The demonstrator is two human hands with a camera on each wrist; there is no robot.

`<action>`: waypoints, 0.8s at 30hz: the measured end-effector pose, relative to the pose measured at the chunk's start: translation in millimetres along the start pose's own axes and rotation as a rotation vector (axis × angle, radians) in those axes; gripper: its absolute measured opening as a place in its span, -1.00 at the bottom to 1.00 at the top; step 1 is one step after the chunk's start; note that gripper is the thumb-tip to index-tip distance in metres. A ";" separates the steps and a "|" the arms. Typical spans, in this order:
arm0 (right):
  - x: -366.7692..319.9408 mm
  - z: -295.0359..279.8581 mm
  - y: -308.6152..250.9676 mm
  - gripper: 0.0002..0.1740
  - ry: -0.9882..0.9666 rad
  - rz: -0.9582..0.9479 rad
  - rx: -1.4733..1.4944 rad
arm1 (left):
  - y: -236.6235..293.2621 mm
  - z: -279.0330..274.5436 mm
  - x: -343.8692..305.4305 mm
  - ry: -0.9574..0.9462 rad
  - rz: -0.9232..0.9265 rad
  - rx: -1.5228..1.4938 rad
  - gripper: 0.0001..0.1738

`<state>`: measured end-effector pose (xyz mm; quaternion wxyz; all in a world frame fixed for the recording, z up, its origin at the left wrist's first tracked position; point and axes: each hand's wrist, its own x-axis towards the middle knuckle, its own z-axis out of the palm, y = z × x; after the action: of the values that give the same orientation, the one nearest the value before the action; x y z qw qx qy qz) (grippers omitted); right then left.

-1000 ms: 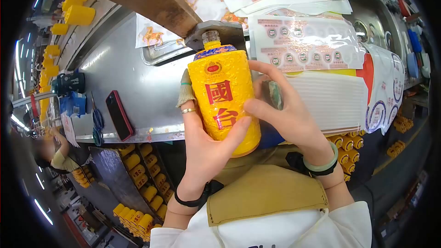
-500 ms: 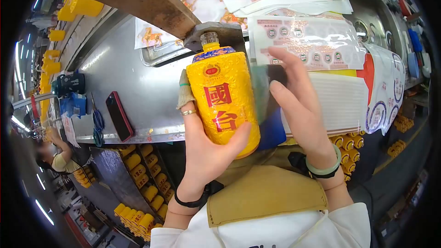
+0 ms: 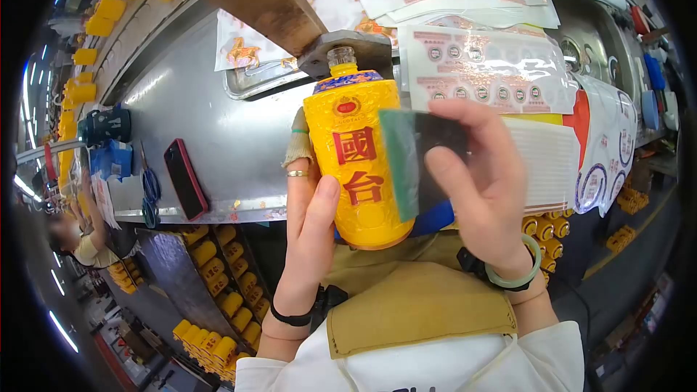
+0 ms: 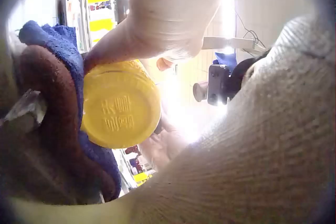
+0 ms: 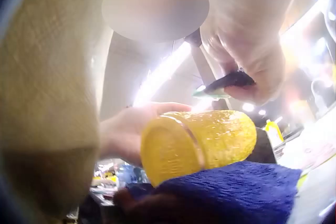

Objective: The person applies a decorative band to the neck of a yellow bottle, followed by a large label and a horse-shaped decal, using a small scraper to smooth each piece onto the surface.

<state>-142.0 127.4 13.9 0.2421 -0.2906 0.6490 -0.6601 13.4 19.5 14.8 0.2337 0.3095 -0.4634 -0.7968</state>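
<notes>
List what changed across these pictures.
The right hand came off the front of the yellow bottle and brought a dark card against its right side. The left hand moved its thumb to the bottle's left edge. The bottle stays upright in its grip.

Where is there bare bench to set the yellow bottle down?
Bare steel bench lies between the phone and the yellow bottle, in front of the metal tray. Right of the bottle it is crowded: label sheets and a white stack cover the surface.
</notes>
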 end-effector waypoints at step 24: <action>11.3 -9.4 29.2 -0.49 -0.343 0.385 0.121 | 2.9 -8.3 -2.5 -0.003 -0.051 0.035 -0.28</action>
<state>-158.4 125.0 -14.3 0.4865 -0.2544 0.6010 -0.5808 21.3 14.8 14.8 0.2070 0.3240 -0.4697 -0.7947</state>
